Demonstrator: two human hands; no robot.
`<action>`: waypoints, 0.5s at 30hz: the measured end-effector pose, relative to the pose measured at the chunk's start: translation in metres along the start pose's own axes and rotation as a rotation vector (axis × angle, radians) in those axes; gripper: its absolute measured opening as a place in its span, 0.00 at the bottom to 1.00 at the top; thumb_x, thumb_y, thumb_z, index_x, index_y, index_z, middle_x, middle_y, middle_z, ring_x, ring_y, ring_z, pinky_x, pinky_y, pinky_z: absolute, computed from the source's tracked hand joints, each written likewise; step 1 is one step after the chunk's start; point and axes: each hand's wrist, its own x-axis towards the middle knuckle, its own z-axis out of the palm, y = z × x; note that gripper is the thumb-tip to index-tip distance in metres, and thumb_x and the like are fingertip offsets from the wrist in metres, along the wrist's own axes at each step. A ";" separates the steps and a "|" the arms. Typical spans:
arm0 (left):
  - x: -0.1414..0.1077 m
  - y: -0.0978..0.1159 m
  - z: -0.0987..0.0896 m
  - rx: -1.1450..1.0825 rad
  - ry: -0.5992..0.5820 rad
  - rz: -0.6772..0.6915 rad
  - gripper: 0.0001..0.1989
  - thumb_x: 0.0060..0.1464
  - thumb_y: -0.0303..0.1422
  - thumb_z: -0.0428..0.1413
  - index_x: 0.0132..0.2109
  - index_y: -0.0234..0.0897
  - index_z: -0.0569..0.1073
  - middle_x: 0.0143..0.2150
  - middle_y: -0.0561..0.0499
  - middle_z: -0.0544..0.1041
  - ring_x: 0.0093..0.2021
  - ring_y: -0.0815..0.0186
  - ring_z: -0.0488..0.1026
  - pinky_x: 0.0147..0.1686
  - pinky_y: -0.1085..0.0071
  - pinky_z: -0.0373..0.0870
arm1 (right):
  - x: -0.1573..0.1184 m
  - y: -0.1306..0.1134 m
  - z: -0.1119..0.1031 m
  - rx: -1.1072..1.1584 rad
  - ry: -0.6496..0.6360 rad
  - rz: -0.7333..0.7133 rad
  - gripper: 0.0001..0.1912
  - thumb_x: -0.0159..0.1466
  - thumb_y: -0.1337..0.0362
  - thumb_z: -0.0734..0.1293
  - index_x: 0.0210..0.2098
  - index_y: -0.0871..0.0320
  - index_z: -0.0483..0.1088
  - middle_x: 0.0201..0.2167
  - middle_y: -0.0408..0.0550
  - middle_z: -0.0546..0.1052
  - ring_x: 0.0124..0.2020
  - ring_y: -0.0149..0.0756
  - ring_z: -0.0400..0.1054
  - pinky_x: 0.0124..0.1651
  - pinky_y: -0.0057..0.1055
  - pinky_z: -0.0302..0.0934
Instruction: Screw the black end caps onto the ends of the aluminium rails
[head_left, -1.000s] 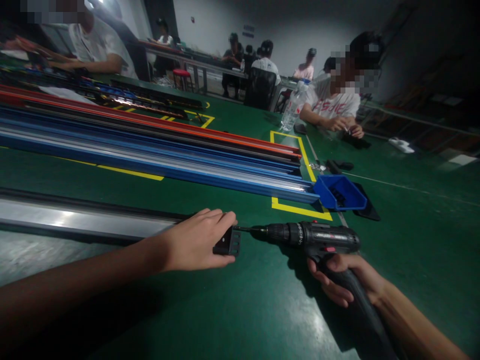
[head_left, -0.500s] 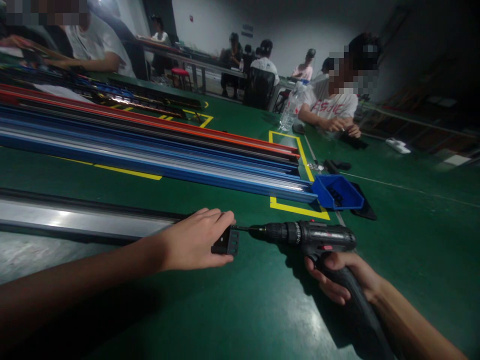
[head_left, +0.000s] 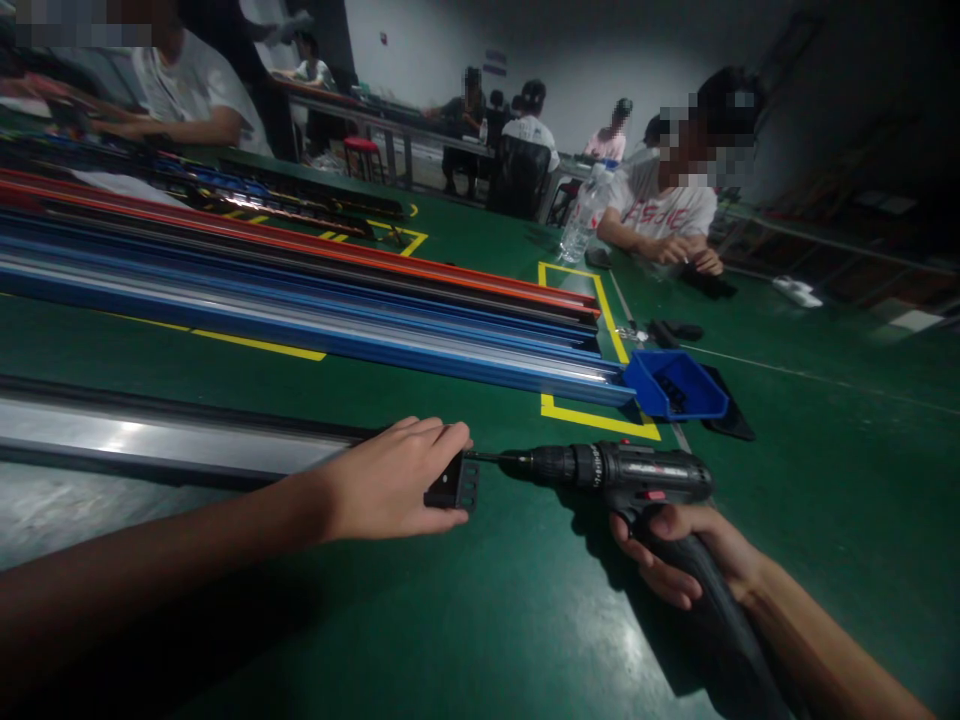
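Observation:
My left hand (head_left: 401, 475) is closed over the end of a long metal rail (head_left: 187, 437), its fingers wrapped round a black end cap (head_left: 454, 482) there. The rail runs off to the left, silver inside with dark edges. In my right hand (head_left: 694, 560) is a black cordless drill (head_left: 652, 475), gripped by its handle and pointing left. Its thin bit (head_left: 487, 457) reaches the upper part of the end cap's face. Whether the tip sits in a screw is too small to tell.
Behind lie several long blue rails (head_left: 375, 345) and an orange rail (head_left: 420, 262). A blue bin (head_left: 675, 385) with small black parts stands at their right end. A plastic bottle (head_left: 581, 215) is farther back. Across the table, a person (head_left: 667, 220) handles a dark part.
Both my hands, the drill and the rail stay practically where they were. In the background at upper left, a dark-clothed person has shifted.

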 end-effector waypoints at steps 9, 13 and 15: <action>0.000 0.000 0.002 0.032 0.002 -0.002 0.25 0.58 0.48 0.62 0.54 0.38 0.67 0.50 0.43 0.75 0.50 0.52 0.73 0.53 0.57 0.67 | 0.002 0.000 0.002 0.031 -0.034 0.002 0.17 0.64 0.65 0.66 0.48 0.69 0.78 0.32 0.50 0.77 0.15 0.21 0.62 0.24 0.23 0.69; 0.000 -0.001 0.002 0.022 -0.006 -0.007 0.24 0.58 0.48 0.62 0.54 0.38 0.67 0.50 0.43 0.75 0.50 0.52 0.73 0.53 0.57 0.67 | 0.002 0.000 0.001 0.031 -0.036 -0.006 0.17 0.65 0.65 0.65 0.48 0.70 0.78 0.32 0.50 0.77 0.16 0.21 0.63 0.25 0.24 0.70; 0.000 -0.001 0.002 0.025 -0.002 -0.006 0.25 0.58 0.48 0.62 0.54 0.38 0.67 0.50 0.43 0.75 0.51 0.52 0.73 0.53 0.57 0.67 | 0.002 0.000 0.001 0.022 -0.030 -0.014 0.17 0.65 0.65 0.65 0.48 0.70 0.78 0.32 0.51 0.77 0.16 0.22 0.63 0.24 0.24 0.70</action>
